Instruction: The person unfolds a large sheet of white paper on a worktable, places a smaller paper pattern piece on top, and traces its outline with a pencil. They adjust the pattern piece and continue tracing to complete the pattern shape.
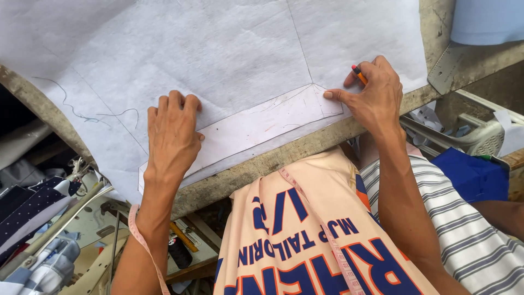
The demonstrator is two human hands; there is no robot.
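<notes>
Pinning down a long, pale pattern piece (256, 128) is what both hands are busy with here. The left hand (172, 134) lies flat on top of it, fingers close together and palm down, so the stiff strip can't slide over the white fabric (218, 49) underneath. The right hand (374, 95) works the other end — forefinger stretched out and pressed on the angled corner of the piece, while the rest of the fingers pinch an orange pencil (358, 74) tucked up out of the way. My guess is the two-point hold keeps the edge true against the drawn lines.

The pattern piece looks like thin card, smooth, straight-sided with a slanted end, lying right along the near edge of the worn, chipped table (284, 155). The fabric under it has a soft, fuzzy, non-woven look, with faint ruled lines and a loose blue thread (82, 112) squiggling across it. A pink measuring tape (327, 240) hangs over the person's peach apron (295, 240), and a metal square ruler (450, 68) sits on the far right corner.
</notes>
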